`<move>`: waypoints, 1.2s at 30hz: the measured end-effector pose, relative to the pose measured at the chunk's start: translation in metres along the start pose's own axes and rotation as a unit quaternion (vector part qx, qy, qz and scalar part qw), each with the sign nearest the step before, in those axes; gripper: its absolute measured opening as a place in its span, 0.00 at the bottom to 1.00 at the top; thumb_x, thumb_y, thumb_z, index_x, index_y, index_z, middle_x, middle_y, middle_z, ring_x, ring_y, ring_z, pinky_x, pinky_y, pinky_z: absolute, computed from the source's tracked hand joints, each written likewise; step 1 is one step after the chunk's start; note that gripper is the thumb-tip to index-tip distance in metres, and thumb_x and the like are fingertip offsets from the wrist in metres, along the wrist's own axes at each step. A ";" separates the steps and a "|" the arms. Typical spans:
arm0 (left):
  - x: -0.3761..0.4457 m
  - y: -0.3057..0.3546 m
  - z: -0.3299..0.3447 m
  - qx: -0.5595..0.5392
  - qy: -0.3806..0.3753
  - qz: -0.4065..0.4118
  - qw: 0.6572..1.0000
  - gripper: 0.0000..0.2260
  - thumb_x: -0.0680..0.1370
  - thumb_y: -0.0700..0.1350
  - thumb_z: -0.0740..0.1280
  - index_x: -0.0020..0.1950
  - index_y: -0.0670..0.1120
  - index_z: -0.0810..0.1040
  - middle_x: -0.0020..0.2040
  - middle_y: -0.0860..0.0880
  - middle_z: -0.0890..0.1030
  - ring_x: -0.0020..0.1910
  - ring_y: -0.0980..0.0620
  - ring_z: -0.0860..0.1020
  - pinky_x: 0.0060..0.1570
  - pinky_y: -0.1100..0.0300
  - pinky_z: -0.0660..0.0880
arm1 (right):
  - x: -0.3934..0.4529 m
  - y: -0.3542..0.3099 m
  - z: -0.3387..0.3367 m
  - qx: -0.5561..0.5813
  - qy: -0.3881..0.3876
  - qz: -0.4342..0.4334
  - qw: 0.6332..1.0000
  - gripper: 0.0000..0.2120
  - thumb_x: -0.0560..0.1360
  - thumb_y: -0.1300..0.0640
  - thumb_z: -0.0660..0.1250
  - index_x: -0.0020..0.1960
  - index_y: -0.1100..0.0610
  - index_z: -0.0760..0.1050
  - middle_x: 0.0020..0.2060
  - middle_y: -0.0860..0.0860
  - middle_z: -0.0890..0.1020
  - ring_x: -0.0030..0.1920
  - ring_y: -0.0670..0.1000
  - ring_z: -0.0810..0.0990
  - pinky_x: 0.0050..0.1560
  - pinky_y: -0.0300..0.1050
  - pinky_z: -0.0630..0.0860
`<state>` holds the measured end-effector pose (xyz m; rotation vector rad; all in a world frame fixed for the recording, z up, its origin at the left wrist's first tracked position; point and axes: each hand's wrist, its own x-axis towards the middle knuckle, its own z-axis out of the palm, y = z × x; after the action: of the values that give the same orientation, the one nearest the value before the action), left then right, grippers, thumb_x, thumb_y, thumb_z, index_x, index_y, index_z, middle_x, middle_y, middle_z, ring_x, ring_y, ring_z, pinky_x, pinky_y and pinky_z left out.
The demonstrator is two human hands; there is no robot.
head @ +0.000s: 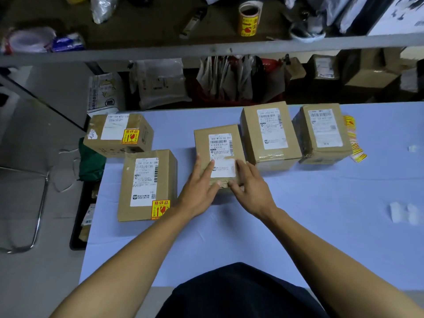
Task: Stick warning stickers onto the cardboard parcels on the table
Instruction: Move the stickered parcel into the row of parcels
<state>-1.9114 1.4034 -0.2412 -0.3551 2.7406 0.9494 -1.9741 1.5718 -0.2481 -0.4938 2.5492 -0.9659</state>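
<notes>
Head view, nearest first: a dark-clothed lap at the bottom edge, two bare forearms reaching forward over the pale blue table (298,226). Left hand (200,187) and right hand (251,188): both rest on the near end of the middle parcel (219,154), fingers fairly straight and laid flat, thumbs meeting at its front edge; neither visibly grips anything, and whether a sticker lies under the palms cannot be told. The pose reads as pressing or steadying the box, probably to smooth something down or square it up. Middle parcel: cardboard, white shipping label on top, no yellow sticker showing. To its left, near-left parcel (146,187), with a yellow fragile sticker (160,210) at its near corner; behind that, far-left parcel (119,134), also stickered (130,136), so these two appear done. To the right, two more parcels (270,134) and (323,134), standing side by side, labelled but without warning stickers in sight, so likely awaiting their turn. Sticker strip (354,143): yellow, trailing on the table just beside the far-right parcel, within easy reach. Small white scraps (403,213) on the table's right, possibly peeled backing. Beyond: lower shelf with mailer bags and boxes; upper shelf holding a sticker roll (249,16).
</notes>
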 end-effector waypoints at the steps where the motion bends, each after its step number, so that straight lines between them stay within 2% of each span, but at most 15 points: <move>1: 0.000 0.000 -0.001 -0.024 0.012 -0.010 1.000 0.30 0.82 0.52 0.62 0.81 0.51 0.52 0.81 0.49 0.40 0.79 0.47 0.55 0.70 0.57 0.62 | 0.001 0.000 0.000 0.035 0.011 0.018 0.999 0.31 0.79 0.51 0.66 0.78 0.56 0.58 0.74 0.53 0.68 0.69 0.54 0.71 0.63 0.48 0.73; 3: 0.007 0.001 -0.003 -0.099 0.049 -0.061 0.992 0.32 0.81 0.53 0.63 0.81 0.54 0.51 0.82 0.50 0.44 0.78 0.50 0.56 0.70 0.59 0.60 | 0.007 -0.004 -0.003 0.156 0.015 0.098 0.983 0.34 0.79 0.50 0.65 0.80 0.55 0.54 0.75 0.50 0.67 0.73 0.50 0.67 0.71 0.46 0.66; 5: 0.020 0.001 -0.003 -0.219 0.078 -0.137 0.963 0.35 0.77 0.60 0.65 0.80 0.56 0.53 0.81 0.50 0.54 0.78 0.51 0.59 0.74 0.58 0.54 | 0.017 -0.006 -0.001 0.283 0.004 0.178 0.942 0.35 0.79 0.47 0.65 0.81 0.52 0.54 0.75 0.48 0.68 0.73 0.49 0.68 0.73 0.48 0.65; 6: 0.026 0.001 -0.002 -0.283 0.086 -0.180 0.938 0.39 0.73 0.65 0.66 0.80 0.58 0.55 0.79 0.51 0.61 0.76 0.51 0.64 0.75 0.52 0.58 | 0.022 -0.005 0.001 0.319 -0.001 0.202 0.926 0.36 0.78 0.45 0.65 0.80 0.50 0.55 0.74 0.47 0.68 0.72 0.48 0.68 0.73 0.50 0.65; 7: 0.031 -0.001 0.000 -0.330 0.088 -0.218 0.914 0.42 0.69 0.68 0.66 0.79 0.59 0.55 0.76 0.53 0.67 0.72 0.51 0.69 0.73 0.49 0.65 | 0.027 -0.001 0.005 0.335 -0.006 0.212 0.918 0.37 0.75 0.42 0.66 0.80 0.49 0.57 0.74 0.46 0.69 0.72 0.47 0.69 0.74 0.51 0.66; 10: 0.041 -0.005 0.005 -0.415 0.069 -0.254 0.871 0.38 0.70 0.64 0.68 0.78 0.59 0.60 0.68 0.56 0.77 0.62 0.54 0.78 0.64 0.51 0.75 | 0.037 0.012 0.015 0.346 -0.029 0.209 0.914 0.39 0.69 0.34 0.66 0.78 0.44 0.61 0.71 0.43 0.73 0.70 0.46 0.72 0.73 0.52 0.68; 13: 0.046 -0.004 0.011 -0.447 0.074 -0.233 0.860 0.23 0.79 0.52 0.67 0.74 0.56 0.66 0.59 0.58 0.80 0.55 0.59 0.80 0.51 0.63 0.77 | 0.037 0.009 0.012 0.347 -0.039 0.185 0.919 0.34 0.72 0.36 0.64 0.76 0.42 0.63 0.70 0.42 0.74 0.69 0.44 0.73 0.72 0.50 0.68; 17: 0.048 -0.001 0.016 -0.465 0.090 -0.216 0.854 0.22 0.81 0.46 0.65 0.75 0.55 0.65 0.58 0.58 0.79 0.55 0.62 0.79 0.48 0.68 0.74 | 0.038 0.008 0.013 0.347 -0.040 0.175 0.921 0.33 0.74 0.37 0.63 0.77 0.43 0.63 0.70 0.42 0.74 0.69 0.44 0.72 0.73 0.52 0.67; 25: 0.023 0.001 0.005 -0.489 0.116 -0.181 0.845 0.22 0.80 0.45 0.66 0.74 0.54 0.67 0.62 0.54 0.80 0.59 0.56 0.79 0.56 0.60 0.76 | 0.011 -0.014 0.012 0.365 -0.015 0.148 0.919 0.25 0.82 0.48 0.61 0.77 0.46 0.63 0.69 0.42 0.75 0.67 0.41 0.73 0.73 0.50 0.68; 27: 0.013 0.002 0.000 -0.500 0.125 -0.161 0.842 0.23 0.79 0.46 0.67 0.73 0.53 0.68 0.63 0.53 0.80 0.60 0.54 0.79 0.61 0.55 0.76 | 0.001 -0.023 0.010 0.366 -0.007 0.132 0.921 0.24 0.81 0.47 0.61 0.76 0.44 0.64 0.68 0.41 0.75 0.67 0.42 0.74 0.72 0.51 0.69; 29: 0.003 0.003 -0.008 -0.513 0.127 -0.144 0.837 0.26 0.77 0.48 0.67 0.74 0.54 0.67 0.64 0.52 0.80 0.61 0.53 0.79 0.62 0.52 0.76 | -0.010 -0.033 0.008 0.360 0.003 0.113 0.926 0.23 0.80 0.45 0.61 0.74 0.41 0.65 0.67 0.40 0.76 0.66 0.42 0.75 0.70 0.52 0.71; 33: -0.015 0.010 -0.023 -0.529 0.105 -0.100 0.836 0.26 0.80 0.45 0.67 0.76 0.54 0.64 0.64 0.52 0.80 0.61 0.53 0.80 0.60 0.53 0.77 | -0.033 -0.045 0.005 0.348 0.038 0.109 0.930 0.33 0.74 0.33 0.60 0.77 0.38 0.58 0.72 0.42 0.72 0.69 0.47 0.73 0.68 0.57 0.73; 36: -0.027 0.022 -0.030 -0.522 0.077 -0.065 0.847 0.25 0.80 0.45 0.67 0.75 0.53 0.65 0.64 0.53 0.80 0.61 0.54 0.80 0.60 0.55 0.77 | -0.053 -0.050 -0.001 0.345 0.080 0.109 0.929 0.33 0.74 0.34 0.60 0.77 0.39 0.58 0.70 0.42 0.74 0.69 0.46 0.74 0.69 0.55 0.72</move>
<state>-1.8963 1.4061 -0.1979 -0.7794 1.9799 2.3695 -1.9186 1.5611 -0.2017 0.0754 2.1146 -1.7481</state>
